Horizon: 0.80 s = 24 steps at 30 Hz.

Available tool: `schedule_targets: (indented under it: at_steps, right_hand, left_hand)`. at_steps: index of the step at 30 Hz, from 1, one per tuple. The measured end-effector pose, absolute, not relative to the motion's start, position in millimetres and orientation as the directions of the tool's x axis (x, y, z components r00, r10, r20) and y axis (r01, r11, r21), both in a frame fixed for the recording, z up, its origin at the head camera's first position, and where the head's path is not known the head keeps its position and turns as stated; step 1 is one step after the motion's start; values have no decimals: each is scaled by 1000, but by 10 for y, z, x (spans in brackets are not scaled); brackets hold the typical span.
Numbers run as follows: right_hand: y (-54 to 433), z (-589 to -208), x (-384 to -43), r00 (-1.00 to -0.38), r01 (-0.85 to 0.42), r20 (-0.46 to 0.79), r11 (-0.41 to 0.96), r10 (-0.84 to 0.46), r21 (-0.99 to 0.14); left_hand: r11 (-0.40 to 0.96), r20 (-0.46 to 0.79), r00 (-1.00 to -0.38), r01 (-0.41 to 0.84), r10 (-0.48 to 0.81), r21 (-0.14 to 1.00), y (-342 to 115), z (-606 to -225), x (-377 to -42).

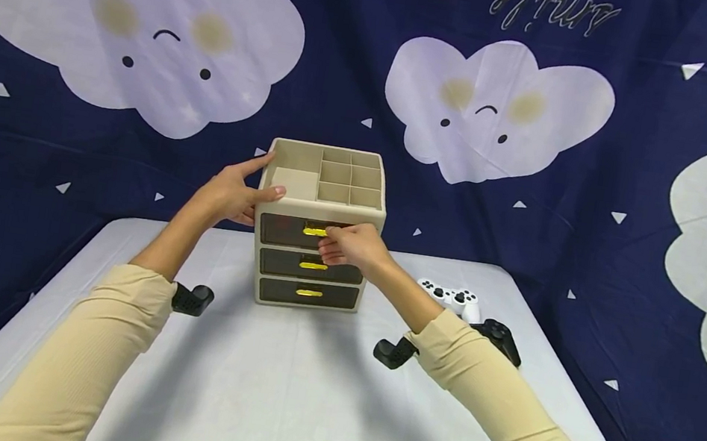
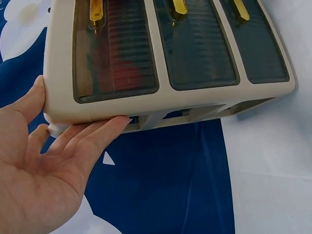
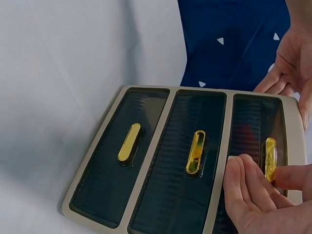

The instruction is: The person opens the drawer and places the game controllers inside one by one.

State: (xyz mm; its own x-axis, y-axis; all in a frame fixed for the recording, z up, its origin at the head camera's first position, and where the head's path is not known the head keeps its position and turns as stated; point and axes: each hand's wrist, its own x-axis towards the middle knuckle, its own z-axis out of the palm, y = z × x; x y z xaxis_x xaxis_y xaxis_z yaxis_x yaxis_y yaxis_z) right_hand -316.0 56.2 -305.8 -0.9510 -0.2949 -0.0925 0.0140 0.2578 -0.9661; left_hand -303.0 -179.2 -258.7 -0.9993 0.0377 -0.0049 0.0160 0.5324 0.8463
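A beige desktop organizer (image 1: 321, 211) stands upright on the white table, with three dark see-through drawers and gold handles. My left hand (image 1: 230, 194) rests against its left side, the thumb laid over the top edge; the left wrist view shows the fingers fairly straight along the side panel. With thumb and fingers, my right hand (image 1: 358, 247) pinches the gold handle (image 3: 270, 158) of the top drawer (image 2: 114, 63). That drawer sits flush in the frame, and something reddish shows dimly through its front. Below are the middle drawer (image 1: 282, 263) and bottom drawer (image 1: 276, 289), both closed.
Open compartments (image 1: 351, 175) fill the organizer's top. On the right of the table (image 1: 275, 390) lie a white game controller (image 1: 451, 296) and a black one (image 1: 500, 337), partly behind my right forearm. A dark blue cloth (image 1: 347, 69) with clouds hangs behind.
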Motion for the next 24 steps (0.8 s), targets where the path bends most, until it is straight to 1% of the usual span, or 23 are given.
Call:
schedule_targets:
  at_steps: [9, 18, 24]
  right_hand:
    - [550, -3074, -3163, -949, 36, -111, 247, -295, -968]
    - [587, -3051, -3139, -935, 26, -124, 286, -331, -958]
    - [617, -3140, -3149, -929, 26, -136, 306, -345, -952]
  left_hand:
    - [529, -10, -999, 14, 43, 849, -1811, -2601, -3056]
    - [525, -15, -999, 10, 43, 851, -1843, -2608, -3080]
    - [516, -26, -998, 4, 50, 857, -1837, -2599, -3086]
